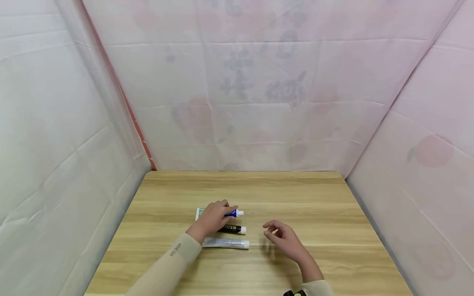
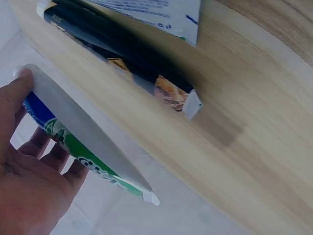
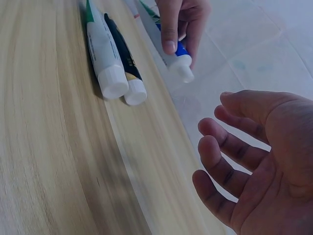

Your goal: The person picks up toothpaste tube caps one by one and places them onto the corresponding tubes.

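Note:
My left hand (image 1: 212, 218) grips a blue, green and white toothpaste tube (image 2: 80, 132) near its white-capped end, thumb on one side and fingers on the other. In the left wrist view this tube is held apart from the tabletop. Nearer me lies a black tube (image 1: 234, 229) with gold lettering and a white cap. A silvery-white tube (image 1: 226, 243), also white-capped, lies nearest; its far-left end is hidden by the left forearm. My right hand (image 1: 286, 240) hovers to the right of the caps, its fingers loosely curved and holding nothing.
The wood-grain table (image 1: 314, 193) extends on both sides of the tubes. Pale sheets with faint fruit prints form a back wall (image 1: 252, 123) and side walls close to the table's edges.

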`<state>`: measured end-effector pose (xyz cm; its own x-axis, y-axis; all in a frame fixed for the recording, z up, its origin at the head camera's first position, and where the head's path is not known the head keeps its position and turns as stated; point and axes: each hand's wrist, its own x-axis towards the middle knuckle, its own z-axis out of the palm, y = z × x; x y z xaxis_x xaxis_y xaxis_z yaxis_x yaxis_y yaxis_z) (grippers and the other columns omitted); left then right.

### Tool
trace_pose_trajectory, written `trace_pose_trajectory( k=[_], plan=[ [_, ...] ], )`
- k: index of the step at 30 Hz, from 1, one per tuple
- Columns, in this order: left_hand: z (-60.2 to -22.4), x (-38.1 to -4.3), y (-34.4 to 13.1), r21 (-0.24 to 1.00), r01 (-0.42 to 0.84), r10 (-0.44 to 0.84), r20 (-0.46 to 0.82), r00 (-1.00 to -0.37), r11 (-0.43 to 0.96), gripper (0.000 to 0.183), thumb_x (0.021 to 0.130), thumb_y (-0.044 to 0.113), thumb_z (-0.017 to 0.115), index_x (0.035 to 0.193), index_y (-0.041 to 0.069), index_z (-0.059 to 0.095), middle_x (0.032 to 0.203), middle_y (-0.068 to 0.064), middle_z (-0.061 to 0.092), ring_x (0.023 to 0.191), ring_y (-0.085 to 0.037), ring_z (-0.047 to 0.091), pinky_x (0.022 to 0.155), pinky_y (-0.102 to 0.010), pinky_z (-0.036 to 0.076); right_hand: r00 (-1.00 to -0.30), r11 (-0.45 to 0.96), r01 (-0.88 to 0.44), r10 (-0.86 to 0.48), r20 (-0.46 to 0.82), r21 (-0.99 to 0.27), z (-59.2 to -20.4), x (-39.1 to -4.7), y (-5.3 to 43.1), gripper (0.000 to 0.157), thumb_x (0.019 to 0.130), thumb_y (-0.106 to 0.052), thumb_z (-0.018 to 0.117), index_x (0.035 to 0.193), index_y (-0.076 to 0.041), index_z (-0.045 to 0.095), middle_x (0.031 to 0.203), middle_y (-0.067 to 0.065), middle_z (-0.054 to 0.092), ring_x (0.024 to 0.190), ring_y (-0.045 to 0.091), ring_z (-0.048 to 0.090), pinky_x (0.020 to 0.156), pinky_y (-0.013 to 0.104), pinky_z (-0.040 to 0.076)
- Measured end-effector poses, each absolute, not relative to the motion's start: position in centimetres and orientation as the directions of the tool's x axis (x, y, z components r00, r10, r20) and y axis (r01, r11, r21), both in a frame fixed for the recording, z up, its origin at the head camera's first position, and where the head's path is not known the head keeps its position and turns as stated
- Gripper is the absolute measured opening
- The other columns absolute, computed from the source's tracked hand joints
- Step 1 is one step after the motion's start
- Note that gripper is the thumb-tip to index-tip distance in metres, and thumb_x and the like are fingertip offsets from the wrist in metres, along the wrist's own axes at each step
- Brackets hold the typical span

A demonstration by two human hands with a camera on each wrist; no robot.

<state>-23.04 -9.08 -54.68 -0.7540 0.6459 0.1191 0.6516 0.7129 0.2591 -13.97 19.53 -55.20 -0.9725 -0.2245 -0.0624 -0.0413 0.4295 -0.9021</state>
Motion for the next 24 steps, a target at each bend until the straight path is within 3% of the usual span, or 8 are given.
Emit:
trace_pose_trajectory(
  k=[9,17,24],
  plan=[
    [-56.6,-23.8,-8.9,0.241,0.642,0.644,0.084,-0.761,0.727,0.043,0.098,0.026,0.061,0.14,0.021,0.056,0.107,0.0,0.062,0.083,-0.013,0.054,0.074,-0.033,0.046,-0.971,0.408,-0.048,-0.233,-0.053,-0.912,-55.5,-13.8,19.9,0.026,0.098,-0.022,0.062,0.119,-0.007,0.064,0.099,0.011,0.065,0.067,0.016,0.059,0.059,0.026,0.049],
    [-57.4,-23.8,-8.8,0.283,0.64,0.655,0.05,-0.754,0.715,0.04,0.098,0.022,0.061,0.139,0.021,0.058,0.107,0.003,0.063,0.085,-0.01,0.054,0.078,-0.033,0.041,-0.967,0.407,-0.037,-0.244,-0.07,-0.913,-55.9,-13.8,19.8,0.021,0.098,-0.029,0.061,0.115,-0.017,0.066,0.099,0.009,0.064,0.075,0.026,0.063,0.067,0.037,0.054],
    [-57.9,-23.7,-8.6,0.278,0.626,0.646,0.028,-0.763,0.728,0.039,0.101,0.02,0.057,0.14,0.02,0.057,0.115,0.002,0.066,0.101,-0.013,0.061,0.09,-0.042,0.044,-0.983,0.427,-0.064,-0.184,-0.017,-0.902,-55.8,-13.7,19.8,0.015,0.097,-0.028,0.063,0.11,-0.023,0.068,0.097,0.005,0.065,0.076,0.03,0.064,0.063,0.029,0.052]
  ],
)
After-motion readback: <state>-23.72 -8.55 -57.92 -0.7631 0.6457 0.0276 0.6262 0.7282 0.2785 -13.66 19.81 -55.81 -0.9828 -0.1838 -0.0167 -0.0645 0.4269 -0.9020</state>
